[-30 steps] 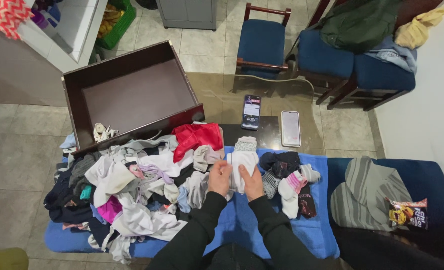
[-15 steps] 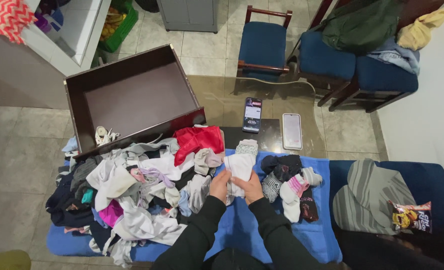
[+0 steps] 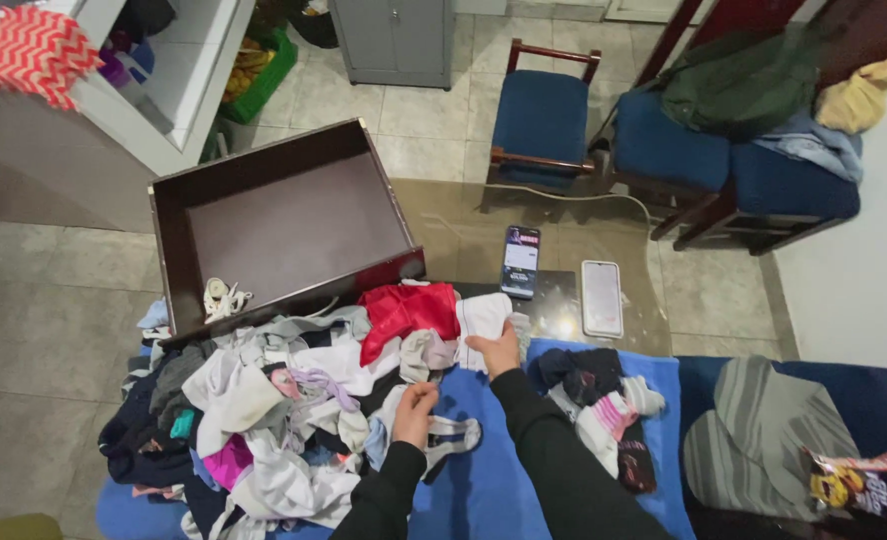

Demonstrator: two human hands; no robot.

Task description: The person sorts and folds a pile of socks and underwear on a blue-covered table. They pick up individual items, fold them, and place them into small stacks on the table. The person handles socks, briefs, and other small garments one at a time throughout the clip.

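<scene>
Reaching out now, right hand [image 3: 501, 352] grips one white garment [image 3: 484, 318]; left hand [image 3: 415, 414] pinches one sock [image 3: 449, 436].

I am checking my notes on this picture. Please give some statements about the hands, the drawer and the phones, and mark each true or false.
1. The right hand holds a white folded cloth. True.
2. The left hand rests inside the wooden drawer. False: it is at the clothes pile.
3. Two phones lie on the glass table. True.
4. The drawer is full of clothes. False: almost empty.
</scene>
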